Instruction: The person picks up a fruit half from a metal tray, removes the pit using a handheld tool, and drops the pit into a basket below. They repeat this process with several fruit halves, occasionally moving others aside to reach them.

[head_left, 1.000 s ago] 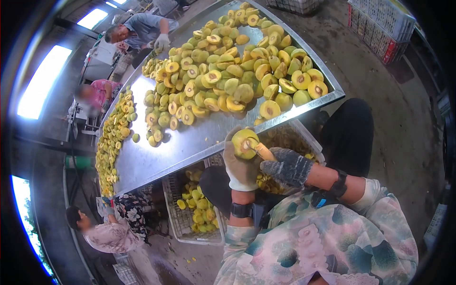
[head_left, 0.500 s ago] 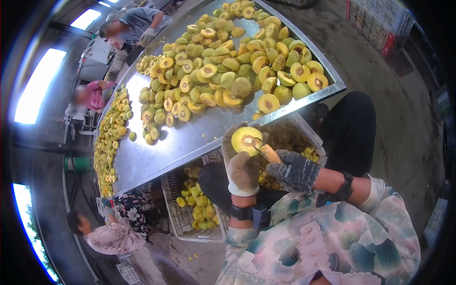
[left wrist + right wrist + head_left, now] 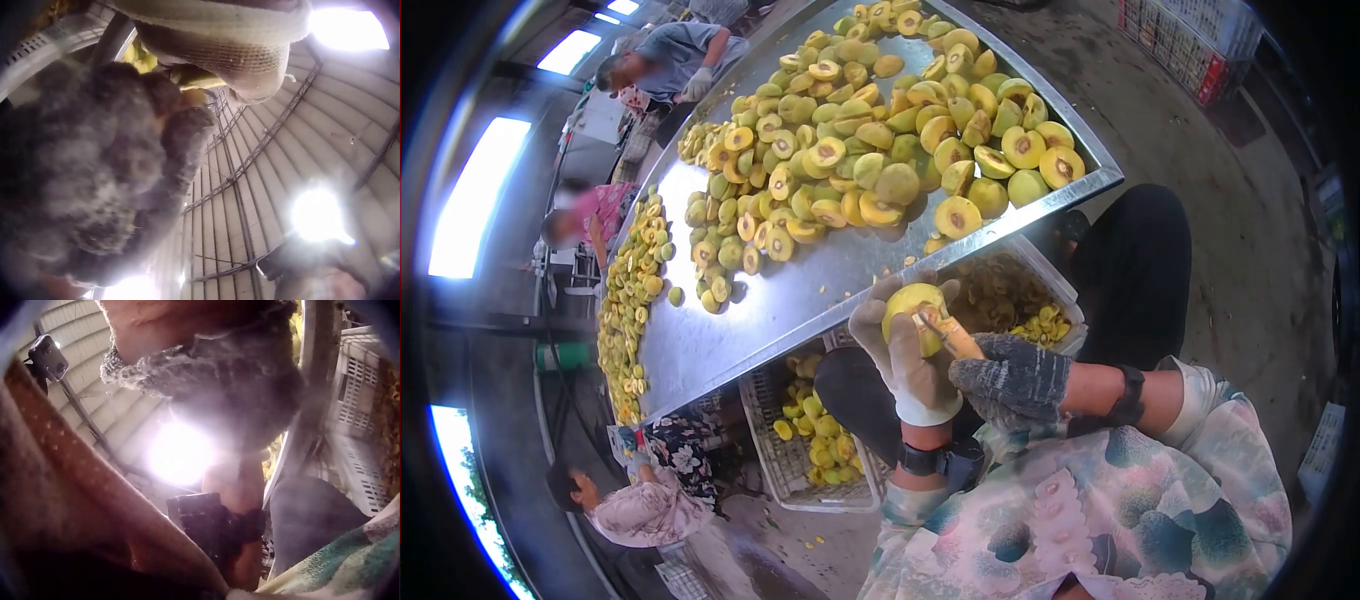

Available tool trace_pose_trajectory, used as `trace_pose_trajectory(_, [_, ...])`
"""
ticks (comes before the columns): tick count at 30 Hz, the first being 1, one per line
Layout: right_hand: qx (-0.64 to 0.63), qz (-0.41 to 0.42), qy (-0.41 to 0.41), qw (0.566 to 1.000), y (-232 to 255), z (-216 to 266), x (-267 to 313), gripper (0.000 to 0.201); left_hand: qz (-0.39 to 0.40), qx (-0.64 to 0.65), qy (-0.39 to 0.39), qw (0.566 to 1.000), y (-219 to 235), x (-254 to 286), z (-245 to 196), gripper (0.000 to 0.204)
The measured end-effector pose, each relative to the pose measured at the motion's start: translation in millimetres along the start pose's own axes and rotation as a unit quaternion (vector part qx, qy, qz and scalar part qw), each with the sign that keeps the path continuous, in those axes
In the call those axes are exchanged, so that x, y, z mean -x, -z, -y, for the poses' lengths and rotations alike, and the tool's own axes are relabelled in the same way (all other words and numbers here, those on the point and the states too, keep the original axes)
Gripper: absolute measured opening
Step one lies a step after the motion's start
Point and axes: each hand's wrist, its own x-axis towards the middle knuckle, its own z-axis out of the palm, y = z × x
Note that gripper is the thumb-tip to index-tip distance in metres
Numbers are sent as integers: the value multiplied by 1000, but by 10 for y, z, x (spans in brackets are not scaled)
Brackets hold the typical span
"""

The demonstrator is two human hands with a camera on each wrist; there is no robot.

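Note:
In the head view my left hand, in a pale work glove, holds a yellow-green peach half, its cut face tilted toward the right. My right hand, in a dark grey knitted glove, grips the wooden handle of a pitting tool. The tool's end is at the brown pit area of the fruit; its metal loop is mostly hidden. The left wrist view shows the grey glove up close and blurred, beside the pale glove. In the right wrist view the grey glove hides the tool.
A metal table bears heaps of peach halves. Under its near edge stand a crate of brownish pieces and yellow scraps, and another crate of yellow fruit. Stacked crates stand at upper right. Several people work around the table.
The peach half has turned in my left hand, its cut face swinging to the right. The tool has stayed at its pit area. A few small bits now lie near the table's edge.

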Motion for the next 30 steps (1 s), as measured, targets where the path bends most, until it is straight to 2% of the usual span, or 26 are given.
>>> trace_pose_trajectory(2, [-32, 23, -51, 998, 25, 12, -4, 20, -7, -27, -10, 1000, 3, 8, 14, 25])
trace_pose_trajectory(6, [-11, 55, -20, 998, 91, -4, -72, 22, 27, -53, -31, 998, 19, -60, -59, 29])
trace_pose_trajectory(8, [107, 36, 115, 987, 89, 25, -94, 15, 101, 70, 149, 981, 60, -158, -254, 36])
trace_pose_trajectory(9, [107, 37, 115, 987, 93, 24, -100, 15, 97, -52, 126, 986, 34, -204, -281, 39])
trace_pose_trajectory(10, [107, 40, 69, 991, 91, 11, -106, 15, 89, -175, 106, 975, 9, -249, -308, 44])
trace_pose_trajectory(11, [108, 44, 21, 993, 88, 2, -112, 14, 38, -175, 143, 973, 11, -271, -298, 44])
trace_pose_trajectory(12, [109, 47, 20, 993, 72, 31, -100, 14, -13, -173, 178, 969, 14, -282, -296, 46])
trace_pose_trajectory(13, [28, 56, -27, 998, 52, 85, -68, 15, -47, -208, 121, 969, -33, -242, -243, 45])
trace_pose_trajectory(14, [-56, 62, -72, 994, 46, 114, -49, 15, -45, -209, 122, 969, -56, -235, -238, 45])
trace_pose_trajectory(16, [-54, 73, -71, 993, 86, 81, -60, 16, -68, -171, 110, 977, -101, -204, -235, 41])
trace_pose_trajectory(17, [-48, 89, -73, 992, 97, 75, -67, 16, -56, -146, 146, 977, -89, -207, -271, 41])
trace_pose_trajectory(21, [-68, 85, -87, 990, 42, 119, -27, 18, -68, -193, 128, 971, -60, -158, -204, 42])
trace_pose_trajectory(23, [-13, 66, -61, 996, -1, 111, -18, 19, -107, -258, 4, 960, -31, -150, -95, 44])
trace_pose_trajectory(24, [-13, 65, -62, 996, 21, 76, -34, 19, -107, -257, 5, 960, -1, -158, -112, 44])
trace_pose_trajectory(26, [-155, 76, -116, 978, 65, 0, -92, 20, -54, -195, 151, 968, 39, -202, -208, 44])
trace_pose_trajectory(27, [-155, 77, -118, 978, 63, -11, -93, 20, -41, -200, 148, 968, 62, -198, -203, 44])
trace_pose_trajectory(28, [-69, 63, -101, 991, 42, 29, -88, 19, -42, -201, 148, 968, 101, -188, -167, 44])
trace_pose_trajectory(29, [18, 47, -82, 995, 28, 50, -87, 18, -54, -283, 63, 956, 145, -168, -106, 44])
trace_pose_trajectory(30, [17, 46, -82, 995, 11, 44, -95, 18, -65, -360, -22, 931, 167, -153, -73, 44])
